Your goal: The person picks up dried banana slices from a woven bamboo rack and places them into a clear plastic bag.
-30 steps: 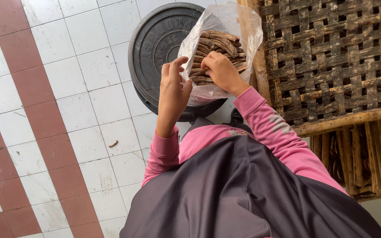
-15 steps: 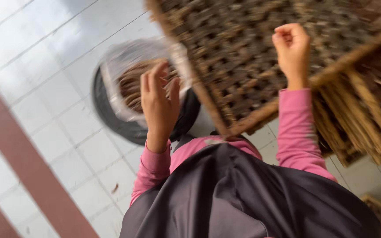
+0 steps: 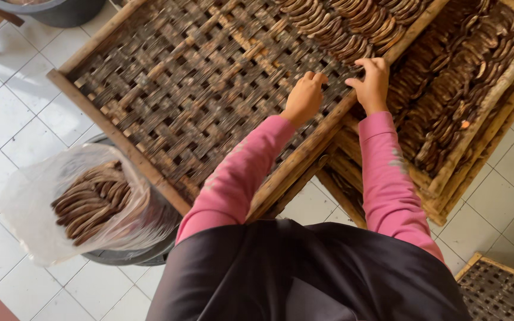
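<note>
My left hand (image 3: pixel 304 98) rests on the woven bamboo tray (image 3: pixel 191 101), fingers curled loosely under with the knuckles up; it grips nothing that I can see. My right hand (image 3: pixel 373 80) is just beside it, at the near end of the row of brown curved strips (image 3: pixel 340 27) that fills the tray's far corner. Its fingers bend down onto the last strips, thumb and fingertips close together, and I think they are pinching one or two pieces, though the dark weave behind makes it hard to be sure.

The tray sits tilted across a stack of other wooden-framed trays. The second tray (image 3: pixel 477 77), to my right and a little lower, is crowded with the same brown strips. Most of the tray under my hands is bare lattice.

Down by my left side, a clear plastic bag (image 3: pixel 37 202) stands open in a dark round basin (image 3: pixel 126 255) on the white tiled floor (image 3: pixel 13 119). It holds a packed bundle of strips (image 3: pixel 90 199), lying side by side. The bag is well apart from both hands. My pink sleeves (image 3: pixel 239 172) reach forward over my dark lap.
</note>
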